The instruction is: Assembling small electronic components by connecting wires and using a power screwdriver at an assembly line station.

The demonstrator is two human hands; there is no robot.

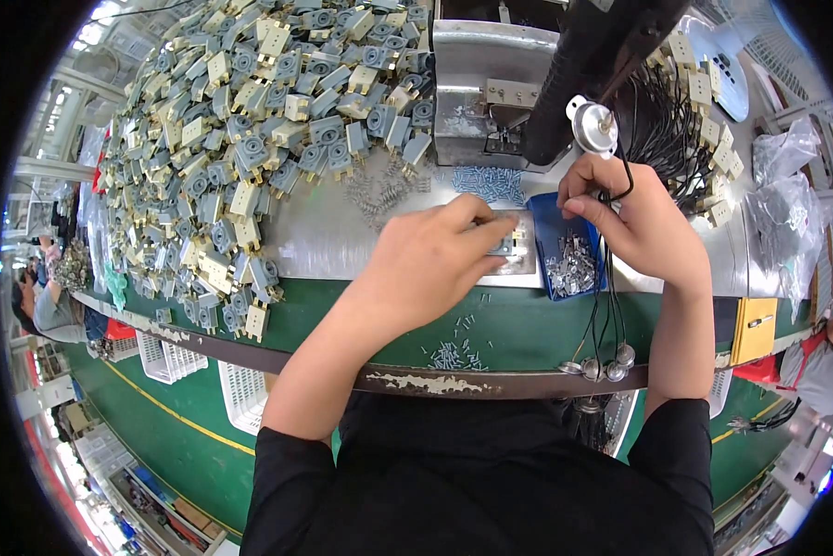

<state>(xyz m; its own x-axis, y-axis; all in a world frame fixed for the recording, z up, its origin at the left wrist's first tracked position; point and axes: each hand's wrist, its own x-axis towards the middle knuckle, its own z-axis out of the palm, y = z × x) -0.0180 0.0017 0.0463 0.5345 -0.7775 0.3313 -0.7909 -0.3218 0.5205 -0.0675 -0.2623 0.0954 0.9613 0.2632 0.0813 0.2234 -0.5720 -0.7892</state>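
My left hand [435, 259] reaches over a metal plate [525, 243] in the middle of the bench. Its fingers close round a small grey plastic part [503, 247], mostly hidden beneath them. Above the blue bin [605, 274] of small metal pieces [571, 267], my right hand [641, 215] has thumb and forefinger pinched together on a thin black cable [630, 176]; the exact grip is partly hidden. Just beyond that hand is a round silver metal part [594, 127] with side lugs and a central pin, beside the looping cable.
Grey and cream plastic housings [277, 102] are heaped at the left. Springs [379, 190], blue screws [487, 183] and silver screws [452, 356] lie around the work spot. A dark machine arm [579, 79] overhangs the bench. More cabled round parts [611, 366] lie by the front edge.
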